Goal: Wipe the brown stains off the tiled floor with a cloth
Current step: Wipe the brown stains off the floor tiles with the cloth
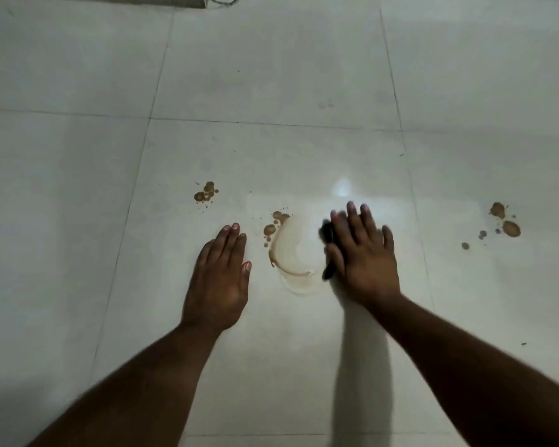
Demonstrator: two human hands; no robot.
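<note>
- Pressing my right hand (pixel 362 253) flat on the dark crumpled cloth (pixel 328 250), I keep the fingers straight and slightly spread; only the cloth's left edge shows from under them.
- My left hand (pixel 221 279) rests flat on the white tiled floor (pixel 271 75), fingers together, holding nothing.
- Just left of the cloth lies the smeared brown ring stain (pixel 281 253), between my two hands, its arc running up and down; my right hand is the nearer one with the cloth.
- Unwiped brown droplet clusters sit further left (pixel 205 191) and far right (pixel 505 222), so I judge the job barely begun.
</note>
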